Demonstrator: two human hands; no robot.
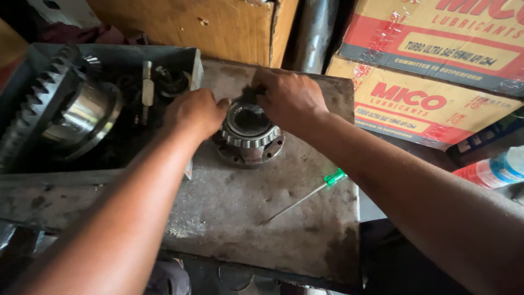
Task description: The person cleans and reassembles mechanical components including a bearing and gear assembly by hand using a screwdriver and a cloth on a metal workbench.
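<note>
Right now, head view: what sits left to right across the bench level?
Large ring gear in the grey tray → left hand → bearing hub → right hand → green-handled screwdriver → red and yellow cartons → plastic bottle.

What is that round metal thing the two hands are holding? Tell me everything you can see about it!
The round metal part is a greasy, dark grey hub with a wide bottom rim that has small bolt holes around it. On top sits a shiny ring of little steel rollers, a bearing, around a dark hollow centre. It stands upright on the dirty metal slab. The left hand presses its left side and the right hand grips its top right edge.
</note>
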